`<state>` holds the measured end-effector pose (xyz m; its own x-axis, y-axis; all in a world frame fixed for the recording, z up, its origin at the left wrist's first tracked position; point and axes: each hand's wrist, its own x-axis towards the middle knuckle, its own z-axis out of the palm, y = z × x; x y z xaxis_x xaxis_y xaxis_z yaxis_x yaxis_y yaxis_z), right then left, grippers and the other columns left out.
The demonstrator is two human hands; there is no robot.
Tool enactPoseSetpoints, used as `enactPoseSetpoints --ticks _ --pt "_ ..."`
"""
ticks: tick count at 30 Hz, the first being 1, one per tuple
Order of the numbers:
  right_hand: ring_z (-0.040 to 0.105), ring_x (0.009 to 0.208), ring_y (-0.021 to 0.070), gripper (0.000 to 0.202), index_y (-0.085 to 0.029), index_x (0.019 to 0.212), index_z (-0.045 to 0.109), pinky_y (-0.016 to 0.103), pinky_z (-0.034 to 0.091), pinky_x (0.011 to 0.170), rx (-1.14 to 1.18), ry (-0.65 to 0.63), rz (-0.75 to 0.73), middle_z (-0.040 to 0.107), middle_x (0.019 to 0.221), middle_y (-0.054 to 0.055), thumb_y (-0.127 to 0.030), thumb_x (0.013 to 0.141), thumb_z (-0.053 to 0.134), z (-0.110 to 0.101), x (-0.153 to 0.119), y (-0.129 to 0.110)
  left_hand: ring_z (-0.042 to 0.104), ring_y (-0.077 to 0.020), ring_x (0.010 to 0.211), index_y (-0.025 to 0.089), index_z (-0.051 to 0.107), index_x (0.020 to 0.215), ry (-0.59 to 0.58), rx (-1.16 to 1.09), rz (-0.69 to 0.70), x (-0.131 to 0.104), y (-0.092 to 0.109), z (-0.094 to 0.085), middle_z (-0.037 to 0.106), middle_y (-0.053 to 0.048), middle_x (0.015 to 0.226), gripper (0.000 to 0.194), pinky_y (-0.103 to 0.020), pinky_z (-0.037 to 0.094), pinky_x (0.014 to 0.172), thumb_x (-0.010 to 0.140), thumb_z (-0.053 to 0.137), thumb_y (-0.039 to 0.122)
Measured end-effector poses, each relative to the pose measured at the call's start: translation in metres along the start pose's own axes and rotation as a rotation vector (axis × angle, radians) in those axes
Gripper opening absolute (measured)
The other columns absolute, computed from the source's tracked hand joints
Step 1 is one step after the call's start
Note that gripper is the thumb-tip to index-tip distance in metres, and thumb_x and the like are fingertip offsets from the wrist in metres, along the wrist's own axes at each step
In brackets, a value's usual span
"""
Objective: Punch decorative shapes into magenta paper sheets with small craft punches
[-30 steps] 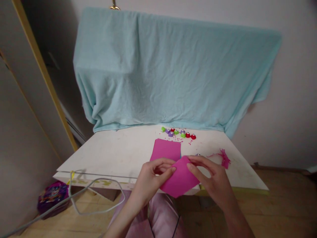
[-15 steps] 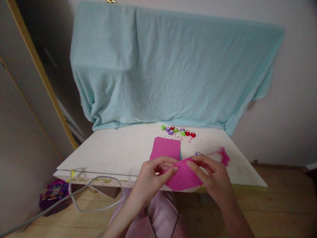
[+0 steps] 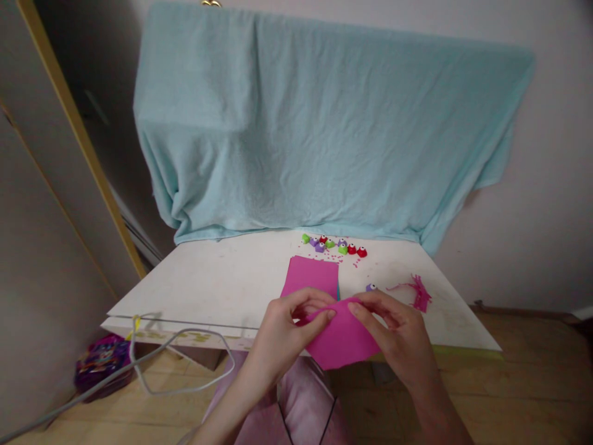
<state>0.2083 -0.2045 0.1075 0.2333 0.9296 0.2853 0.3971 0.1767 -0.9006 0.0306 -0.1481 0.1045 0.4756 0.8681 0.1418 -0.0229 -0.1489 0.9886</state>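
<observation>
Between my two hands is a sheet of pink paper [image 3: 345, 337], held above the table's front edge. My left hand [image 3: 299, 321] pinches its upper left part between thumb and fingers. At the upper right my right hand [image 3: 389, 321] pinches it the same way. The fingers behind the sheet are partly hidden. Just beyond my left hand lies a stack of pink paper [image 3: 312, 275], with a blue edge showing at its right side. A small purple piece with an eye on it [image 3: 371, 287] sits just past my right hand.
Several small green, purple and red pieces with eyes [image 3: 343, 249] stand at the table's back, among pink paper bits [image 3: 356, 263]. Shredded pink strips [image 3: 420, 293] lie at the right. A light blue cloth [image 3: 324, 123] hangs behind. A grey cable [image 3: 185, 390] loops at the front left.
The lower part of the pink sheet has tilted down and shows more of its face. Both hands keep their pinch, almost unmoved.
</observation>
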Motion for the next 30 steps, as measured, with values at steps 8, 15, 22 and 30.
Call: enactPoseSetpoints --ticks 8,15,22,30 --pt "0.068 0.076 0.0193 0.016 -0.02 0.083 0.072 0.026 0.054 0.068 0.026 0.05 0.026 0.072 0.082 0.004 -0.035 0.08 0.067 -0.002 0.0 -0.002 0.067 -0.0152 0.078 0.015 0.071 0.093 0.048 -0.011 -0.026 -0.003 0.004 -0.003 0.073 -0.007 0.086 0.021 -0.021 0.054 0.072 0.078 0.07 0.028" --pt "0.069 0.077 0.0205 0.018 -0.02 0.088 0.072 0.026 0.055 0.066 0.04 0.036 0.066 0.074 0.085 0.005 -0.035 0.08 0.067 -0.004 -0.001 -0.009 0.068 -0.0162 0.08 0.015 0.072 0.092 0.037 -0.014 -0.022 -0.002 0.001 -0.004 0.073 -0.007 0.089 0.021 -0.022 0.054 0.074 0.079 0.069 0.03" --pt "0.07 0.076 0.0219 0.022 -0.02 0.092 0.072 0.027 0.056 0.064 0.057 0.061 0.087 0.074 0.085 0.006 -0.038 0.08 0.067 -0.002 -0.001 -0.001 0.067 -0.0162 0.08 0.016 0.071 0.098 0.074 0.026 0.03 -0.001 0.003 -0.003 0.073 -0.007 0.089 0.024 -0.023 0.054 0.073 0.08 0.068 0.031" --pt "0.07 0.075 0.0225 0.023 -0.02 0.093 0.072 0.028 0.056 0.063 0.055 0.103 0.078 0.074 0.085 0.006 -0.038 0.079 0.068 0.001 0.0 0.003 0.067 -0.0181 0.083 0.024 0.075 0.095 0.196 0.294 0.172 -0.007 -0.001 -0.003 0.073 -0.003 0.095 0.017 -0.025 0.052 0.079 0.083 0.064 0.031"
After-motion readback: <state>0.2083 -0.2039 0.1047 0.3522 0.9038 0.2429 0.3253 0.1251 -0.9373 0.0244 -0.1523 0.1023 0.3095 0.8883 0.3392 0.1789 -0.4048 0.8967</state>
